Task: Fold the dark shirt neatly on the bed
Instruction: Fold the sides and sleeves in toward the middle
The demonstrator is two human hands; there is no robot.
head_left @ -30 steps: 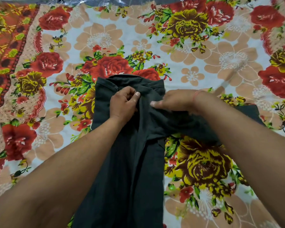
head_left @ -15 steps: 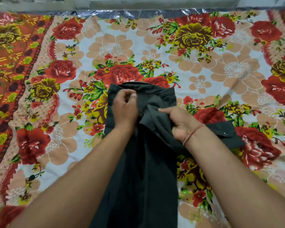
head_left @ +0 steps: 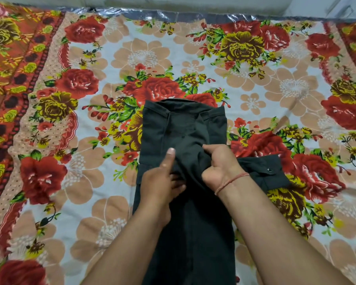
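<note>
The dark shirt point(head_left: 183, 128) lies on the bed as a narrow long strip, collar end away from me. One sleeve with a buttoned cuff point(head_left: 269, 171) sticks out to the right. My left hand point(head_left: 162, 182) rests on the middle of the shirt, thumb pointing up, fingers tucked into a fold of the cloth. My right hand point(head_left: 220, 163), a red thread around its wrist, pinches the sleeve fabric where it meets the body. The two hands are close together, almost touching.
The bed is covered with a floral sheet point(head_left: 90, 140) with red and yellow roses. A shiny plastic edge point(head_left: 173, 15) runs along the far side, with a pale wall behind it.
Both hands have slid from the collar area down toward me along the shirt. The right sleeve and its cuff now lie spread out to the right. The collar end is uncovered.
</note>
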